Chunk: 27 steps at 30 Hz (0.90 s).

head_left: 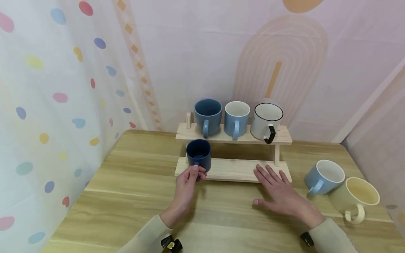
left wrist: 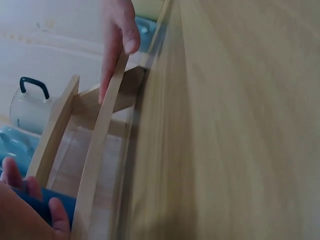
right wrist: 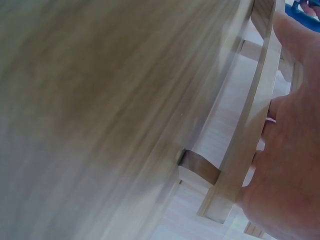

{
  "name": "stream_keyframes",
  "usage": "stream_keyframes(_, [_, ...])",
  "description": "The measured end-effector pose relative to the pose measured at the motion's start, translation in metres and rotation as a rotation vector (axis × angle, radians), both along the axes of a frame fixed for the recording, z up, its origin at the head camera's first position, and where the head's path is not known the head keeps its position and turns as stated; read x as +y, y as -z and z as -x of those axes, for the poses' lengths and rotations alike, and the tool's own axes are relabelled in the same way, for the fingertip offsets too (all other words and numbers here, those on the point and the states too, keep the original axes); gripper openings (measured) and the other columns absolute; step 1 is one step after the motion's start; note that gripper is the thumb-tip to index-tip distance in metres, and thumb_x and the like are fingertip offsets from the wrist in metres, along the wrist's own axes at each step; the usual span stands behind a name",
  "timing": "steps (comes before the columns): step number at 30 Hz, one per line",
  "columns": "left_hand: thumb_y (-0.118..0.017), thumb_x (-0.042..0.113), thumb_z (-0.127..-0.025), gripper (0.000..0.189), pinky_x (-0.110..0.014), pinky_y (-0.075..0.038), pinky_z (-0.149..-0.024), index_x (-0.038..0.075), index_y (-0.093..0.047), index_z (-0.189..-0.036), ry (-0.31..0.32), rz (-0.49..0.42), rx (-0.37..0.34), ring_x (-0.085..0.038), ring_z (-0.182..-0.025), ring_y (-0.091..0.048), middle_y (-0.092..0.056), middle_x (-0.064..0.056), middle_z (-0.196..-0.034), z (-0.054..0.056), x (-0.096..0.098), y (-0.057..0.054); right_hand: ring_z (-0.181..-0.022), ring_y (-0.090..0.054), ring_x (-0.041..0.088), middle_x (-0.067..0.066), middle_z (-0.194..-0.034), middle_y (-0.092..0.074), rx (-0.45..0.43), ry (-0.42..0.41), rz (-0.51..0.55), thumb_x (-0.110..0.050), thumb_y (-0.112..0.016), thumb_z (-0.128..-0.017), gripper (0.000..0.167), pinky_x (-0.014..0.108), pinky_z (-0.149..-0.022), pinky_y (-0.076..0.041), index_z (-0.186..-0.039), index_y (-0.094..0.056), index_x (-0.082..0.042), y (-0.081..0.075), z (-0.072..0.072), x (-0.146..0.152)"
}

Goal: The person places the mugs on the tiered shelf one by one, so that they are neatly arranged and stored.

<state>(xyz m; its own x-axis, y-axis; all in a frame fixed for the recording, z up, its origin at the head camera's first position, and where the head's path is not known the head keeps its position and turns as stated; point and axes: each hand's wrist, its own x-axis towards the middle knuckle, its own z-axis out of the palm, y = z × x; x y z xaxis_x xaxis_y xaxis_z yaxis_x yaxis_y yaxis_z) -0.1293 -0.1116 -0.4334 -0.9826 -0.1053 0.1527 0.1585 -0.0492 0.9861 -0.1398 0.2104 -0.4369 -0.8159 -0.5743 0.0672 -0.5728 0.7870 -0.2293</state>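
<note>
A dark blue mug stands at the left end of the lower shelf of a two-tier wooden rack. My left hand pinches its handle between thumb and fingers; in the left wrist view the mug shows only partly behind that hand. My right hand rests with spread, straight fingers on the right end of the same shelf, its thumb out over the table. The right wrist view has this hand along the shelf's front edge.
The upper shelf holds a grey-blue mug, a light blue mug and a white mug with a black handle. Right of the rack, another light blue mug and a cream mug stand on the wooden table.
</note>
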Motion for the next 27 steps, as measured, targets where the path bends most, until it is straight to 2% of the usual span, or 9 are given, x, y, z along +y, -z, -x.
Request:
stream_keyframes(5, [-0.045, 0.022, -0.113, 0.041, -0.027, -0.053, -0.088, -0.011, -0.067, -0.107, 0.044, 0.055, -0.03, -0.014, -0.089, -0.066, -0.071, -0.01, -0.087, 0.002, -0.006, -0.004, -0.155, -0.019, 0.044, 0.014, -0.17, -0.023, 0.012, 0.004, -0.004, -0.063, -0.061, -0.096, 0.094, 0.072, -0.118, -0.017, -0.163, -0.029, -0.005, 0.0, -0.002, 0.001])
stream_keyframes(12, [-0.051, 0.022, -0.111, 0.038, -0.023, -0.052, -0.084, -0.009, -0.07, -0.104, 0.021, 0.122, -0.061, -0.013, -0.091, -0.065, -0.072, -0.015, -0.093, 0.005, -0.012, -0.008, -0.155, -0.016, 0.044, 0.014, -0.171, -0.021, -0.013, 0.006, 0.004, -0.062, -0.062, -0.096, 0.095, 0.072, -0.118, -0.016, -0.163, -0.028, -0.005, 0.0, -0.001, 0.0])
stream_keyframes(16, [-0.054, 0.022, -0.11, 0.033, -0.023, -0.049, -0.084, -0.007, -0.069, -0.106, -0.009, 0.167, -0.066, -0.015, -0.092, -0.06, -0.069, -0.014, -0.096, 0.006, -0.017, -0.008, -0.155, -0.017, 0.044, 0.015, -0.171, -0.022, -0.009, 0.011, 0.009, -0.061, -0.064, -0.096, 0.095, 0.072, -0.118, -0.015, -0.163, -0.029, -0.004, 0.001, 0.0, -0.001])
stream_keyframes(18, [-0.053, 0.022, -0.11, 0.031, -0.027, -0.048, -0.086, -0.005, -0.067, -0.109, -0.031, 0.198, -0.07, -0.017, -0.093, -0.058, -0.067, -0.012, -0.099, 0.003, -0.022, -0.009, -0.155, -0.016, 0.044, 0.015, -0.171, -0.021, -0.013, 0.009, 0.011, -0.061, -0.063, -0.096, 0.095, 0.072, -0.118, -0.015, -0.163, -0.028, -0.005, 0.001, 0.001, -0.001])
stream_keyframes(21, [-0.051, 0.023, -0.111, 0.029, -0.036, -0.047, -0.093, -0.003, -0.064, -0.118, -0.039, 0.264, -0.046, -0.022, -0.103, -0.058, -0.066, -0.013, -0.111, -0.002, -0.033, -0.013, -0.155, -0.016, 0.045, 0.015, -0.171, -0.021, -0.015, 0.005, 0.016, -0.062, -0.063, -0.096, 0.095, 0.072, -0.118, -0.014, -0.163, -0.028, -0.005, 0.002, 0.002, -0.001])
stream_keyframes(24, [-0.051, 0.025, -0.111, 0.033, -0.047, -0.046, -0.104, -0.001, -0.061, -0.129, -0.021, 0.334, 0.008, -0.027, -0.121, -0.059, -0.065, -0.015, -0.131, -0.006, -0.047, -0.016, -0.155, -0.015, 0.044, 0.015, -0.171, -0.021, -0.017, 0.005, 0.021, -0.061, -0.064, -0.096, 0.095, 0.072, -0.118, -0.013, -0.163, -0.028, -0.005, 0.002, 0.002, -0.001])
stream_keyframes(27, [-0.052, 0.026, -0.111, 0.039, -0.055, -0.044, -0.108, -0.001, -0.056, -0.139, -0.005, 0.418, 0.062, -0.034, -0.131, -0.054, -0.058, -0.017, -0.144, -0.009, -0.061, -0.015, -0.156, -0.014, 0.044, 0.015, -0.171, -0.021, -0.031, 0.006, 0.022, -0.06, -0.065, -0.095, 0.095, 0.073, -0.118, -0.012, -0.163, -0.028, -0.005, 0.002, 0.001, -0.001])
